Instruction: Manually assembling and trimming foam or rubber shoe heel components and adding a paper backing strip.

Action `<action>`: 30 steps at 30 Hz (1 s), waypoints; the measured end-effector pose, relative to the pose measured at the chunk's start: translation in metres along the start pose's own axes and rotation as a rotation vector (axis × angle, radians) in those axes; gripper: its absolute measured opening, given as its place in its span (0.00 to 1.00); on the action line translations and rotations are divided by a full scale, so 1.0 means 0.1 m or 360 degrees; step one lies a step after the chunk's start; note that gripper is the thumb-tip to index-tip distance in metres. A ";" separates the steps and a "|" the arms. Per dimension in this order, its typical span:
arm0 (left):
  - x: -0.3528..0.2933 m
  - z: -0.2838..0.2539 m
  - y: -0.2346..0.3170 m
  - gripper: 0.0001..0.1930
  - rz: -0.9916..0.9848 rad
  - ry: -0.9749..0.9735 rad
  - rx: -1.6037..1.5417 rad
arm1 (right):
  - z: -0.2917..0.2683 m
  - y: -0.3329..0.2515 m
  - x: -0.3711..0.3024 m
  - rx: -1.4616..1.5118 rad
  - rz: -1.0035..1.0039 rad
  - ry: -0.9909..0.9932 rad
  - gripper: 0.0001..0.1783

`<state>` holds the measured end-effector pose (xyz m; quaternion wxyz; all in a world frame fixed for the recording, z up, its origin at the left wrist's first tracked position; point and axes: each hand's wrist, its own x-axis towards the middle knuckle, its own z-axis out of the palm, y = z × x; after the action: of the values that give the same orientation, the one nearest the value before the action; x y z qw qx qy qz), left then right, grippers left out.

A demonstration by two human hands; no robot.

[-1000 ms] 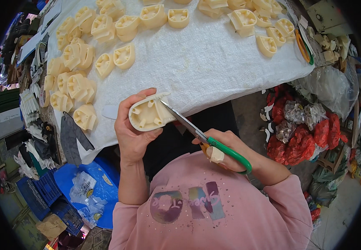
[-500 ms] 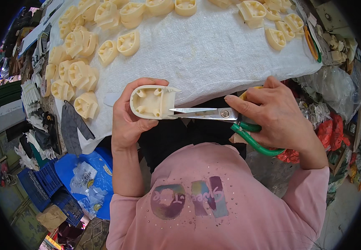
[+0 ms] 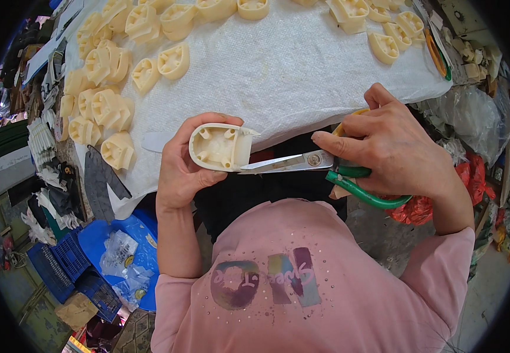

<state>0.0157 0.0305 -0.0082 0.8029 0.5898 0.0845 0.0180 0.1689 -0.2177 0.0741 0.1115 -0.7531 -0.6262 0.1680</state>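
My left hand [image 3: 179, 167] grips a cream molded plastic part [image 3: 215, 146] with a rounded left end, an open hollow face and small posts inside. The fingers wrap its far side and the thumb presses the near edge. My right hand [image 3: 381, 144] is closed round a pair of scissors [image 3: 290, 163], with green and yellow handles. The scissors' tips reach the near right corner of the part, their blades slightly apart. Whether the blades touch the plastic, I cannot tell.
A table covered with white woven sheeting [image 3: 255, 76] lies ahead. Several similar cream parts [image 3: 113, 109] are piled at its left, with others at the far right. A blue tub [image 3: 143, 235] holding clear plastic bags and blue crates [image 3: 69, 256] stand lower left. Red bags [image 3: 472, 182] lie at right.
The scissors' tips have shifted down toward the part's near corner, and the handles have swung slightly. The part has moved a little right and tilted in my left hand.
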 end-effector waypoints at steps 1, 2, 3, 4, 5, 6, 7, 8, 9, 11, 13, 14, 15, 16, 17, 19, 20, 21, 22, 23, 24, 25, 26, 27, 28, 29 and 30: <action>0.00 0.01 -0.01 0.41 0.0000 0.0001 0.0001 | 0.02 0.03 0.00 0.0026 -0.0022 0.0025 0.32; 0.01 0.01 -0.01 0.40 0.0005 -0.0006 -0.0005 | 0.04 0.05 0.00 0.0053 -0.0045 0.0049 0.32; 0.01 0.01 -0.01 0.40 0.0008 -0.0013 -0.0010 | 0.06 0.06 0.00 0.0053 -0.0046 0.0050 0.32; 0.01 0.01 -0.01 0.40 0.0008 -0.0012 -0.0009 | 0.07 0.07 0.01 0.0055 -0.0078 0.0095 0.29; 0.01 0.01 -0.01 0.40 -0.0001 -0.0018 -0.0017 | 0.08 0.09 0.01 0.0057 -0.0110 0.0141 0.27; 0.01 0.02 -0.02 0.40 -0.0011 -0.0024 -0.0024 | 0.09 0.10 0.01 0.0059 -0.0110 0.0143 0.27; 0.01 0.02 -0.02 0.40 -0.0011 -0.0024 -0.0022 | 0.10 0.11 0.00 0.0048 -0.0115 0.0129 0.26; 0.02 0.02 -0.02 0.39 -0.0011 -0.0022 -0.0026 | 0.11 0.12 0.00 0.0037 -0.0120 0.0116 0.26; 0.02 0.02 -0.02 0.39 -0.0012 -0.0022 -0.0031 | 0.13 0.13 -0.01 0.0038 -0.0116 0.0116 0.26; 0.02 0.03 -0.02 0.39 -0.0023 -0.0029 -0.0017 | 0.15 0.16 -0.03 -0.0043 -0.0084 0.0234 0.25; 0.02 0.02 -0.02 0.39 -0.0028 -0.0019 0.0006 | 0.14 0.18 -0.07 -0.0013 -0.0039 0.0205 0.26; 0.03 0.02 -0.02 0.37 0.0050 0.0025 -0.0011 | 0.13 0.19 -0.11 0.0016 0.0012 0.0175 0.27; 0.06 0.02 -0.04 0.36 0.0130 0.0055 -0.0036 | 0.16 0.20 -0.16 0.0007 0.0022 0.0174 0.27; 0.09 0.05 -0.03 0.36 0.0134 0.0043 -0.0042 | 0.24 0.22 -0.21 0.0170 0.0200 0.0368 0.29; 0.12 0.10 -0.01 0.35 0.0146 0.0067 0.0021 | 0.31 0.23 -0.27 0.0332 0.0379 0.0564 0.31; 0.19 0.19 -0.01 0.33 0.0166 0.0090 0.0088 | 0.42 0.23 -0.34 0.0639 0.0605 0.0560 0.33; 0.23 0.24 -0.03 0.32 0.0226 0.0118 0.0291 | 0.49 0.23 -0.34 0.0811 0.0756 0.0701 0.32; 0.28 0.29 -0.05 0.31 0.0284 0.0142 0.0490 | 0.54 0.24 -0.36 0.0983 0.0913 0.0841 0.32; 0.33 0.36 -0.08 0.32 0.0376 0.0174 0.0644 | 0.58 0.28 -0.37 0.1168 0.0814 0.0864 0.32; 0.37 0.40 -0.08 0.32 0.0379 0.0164 0.0642 | 0.63 0.28 -0.33 0.1164 0.0821 0.0871 0.32; 0.45 0.46 -0.11 0.32 0.0431 0.0220 0.1305 | 0.68 0.24 -0.27 0.1760 0.0809 0.1109 0.33; 0.50 0.51 -0.11 0.32 0.0487 0.0293 0.1978 | 0.73 0.24 -0.25 0.2361 0.0744 0.1341 0.34; 0.51 0.53 -0.14 0.31 0.0428 0.0401 0.2030 | 0.83 0.27 -0.30 0.3021 0.0157 0.1405 0.37; 0.49 0.54 -0.13 0.31 0.0430 0.0377 0.2027 | 0.83 0.25 -0.27 0.3019 0.0169 0.1429 0.37; 0.47 0.55 -0.11 0.31 0.0398 0.0364 0.2029 | 0.81 0.18 -0.17 0.3024 0.0104 0.1536 0.37; 0.46 0.54 -0.11 0.31 0.0364 0.0351 0.2031 | 0.79 0.12 -0.07 0.3027 0.0040 0.1644 0.37; 0.47 0.53 -0.11 0.31 0.0362 0.0340 0.2037 | 0.76 0.06 0.01 0.2914 0.0375 0.1750 0.39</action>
<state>0.0698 -0.0167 -0.0087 0.2739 0.9510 0.0947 0.1074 0.1445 -0.2210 0.0023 0.8829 -0.4112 -0.0496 0.2212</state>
